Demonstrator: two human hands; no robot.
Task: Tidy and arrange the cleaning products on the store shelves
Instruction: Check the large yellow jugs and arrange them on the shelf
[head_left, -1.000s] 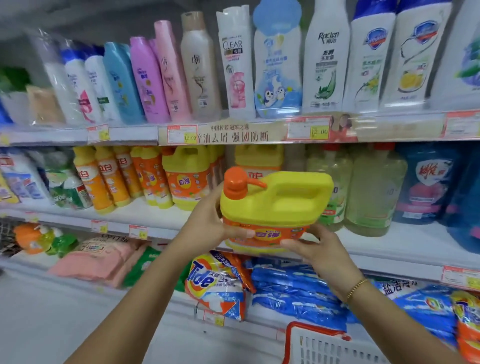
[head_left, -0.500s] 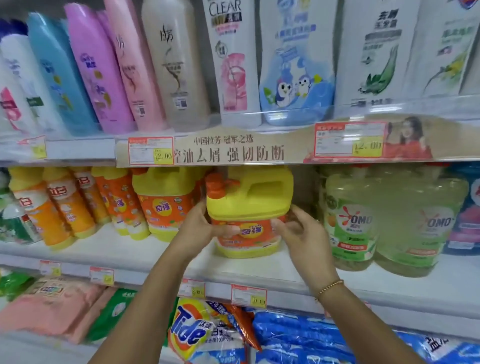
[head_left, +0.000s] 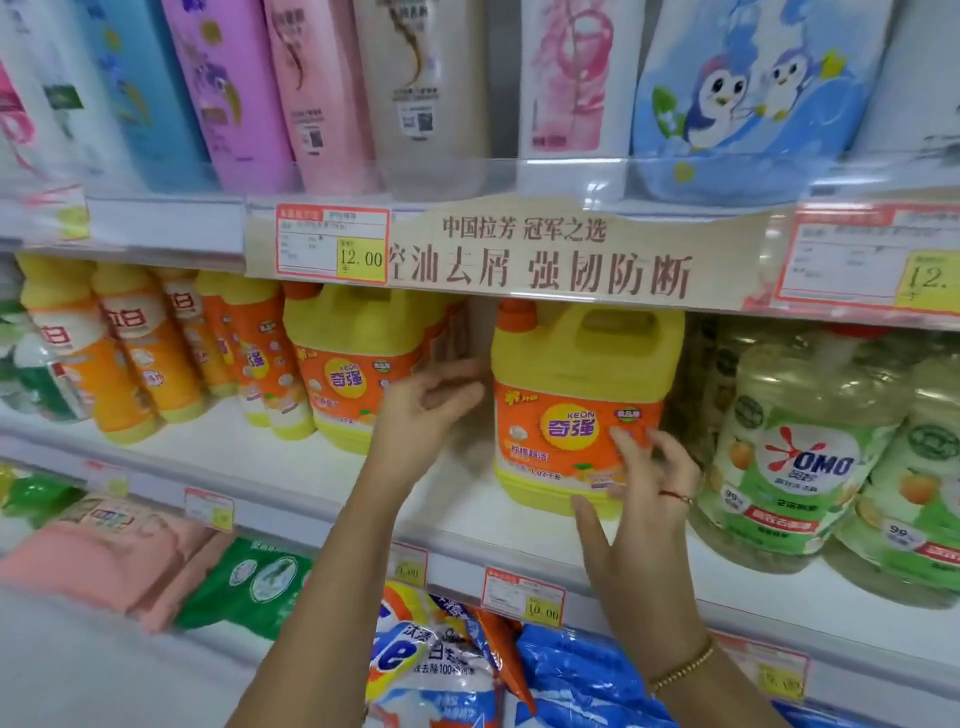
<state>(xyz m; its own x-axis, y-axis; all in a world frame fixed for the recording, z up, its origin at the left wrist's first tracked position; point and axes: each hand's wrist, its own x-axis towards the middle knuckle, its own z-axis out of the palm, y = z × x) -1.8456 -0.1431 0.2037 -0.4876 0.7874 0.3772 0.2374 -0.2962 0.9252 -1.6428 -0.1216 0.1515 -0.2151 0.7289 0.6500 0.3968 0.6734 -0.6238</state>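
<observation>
Shelf strip (head_left: 519, 254) seemingly hides the top of the yellow jug (head_left: 582, 364).

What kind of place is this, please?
Most likely a shop aisle: price tags on the shelf edges, matching yellow detergent jugs side by side, and shampoo bottles lined up above.

so the yellow detergent jug (head_left: 582, 410) with the orange cap and orange label is standing upright on the middle shelf (head_left: 462, 499), label facing out, a bit apart from its twin jug (head_left: 358, 374) on the left
</observation>
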